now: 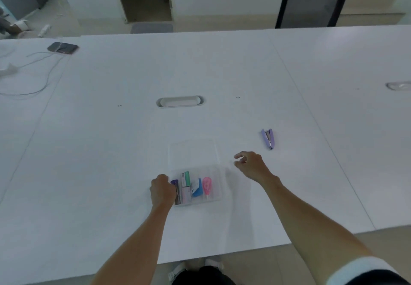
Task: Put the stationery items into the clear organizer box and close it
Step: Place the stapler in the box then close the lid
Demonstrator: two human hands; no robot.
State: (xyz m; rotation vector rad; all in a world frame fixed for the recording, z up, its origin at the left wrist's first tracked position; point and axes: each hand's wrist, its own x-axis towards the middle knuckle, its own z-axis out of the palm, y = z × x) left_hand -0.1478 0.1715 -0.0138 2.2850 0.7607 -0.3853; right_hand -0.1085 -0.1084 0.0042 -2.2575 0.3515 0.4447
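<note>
At the near edge of the white table, straight ahead of the person, sits the clear organizer box, its lid swung open and lying flat on the far side of the tray. Inside the box lie several items side by side: a dark purple piece at the left wall, a green-capped stick, a blue item and a pink correction tape toward the middle; the right part looks bare. The left hand is curled against the box's left wall, apparently bracing it, though whether it grips the wall or the dark piece I cannot tell. The right hand hovers just right of the box, fingers loosely parted and holding nothing. Farther right and beyond the box lies 1 lilac stapler, well apart. It is likely small, rigid and fairly light with smooth plastic, best pinched across its 2 long sides near the middle. The box itself looks thin and light, prone to sliding.
</note>
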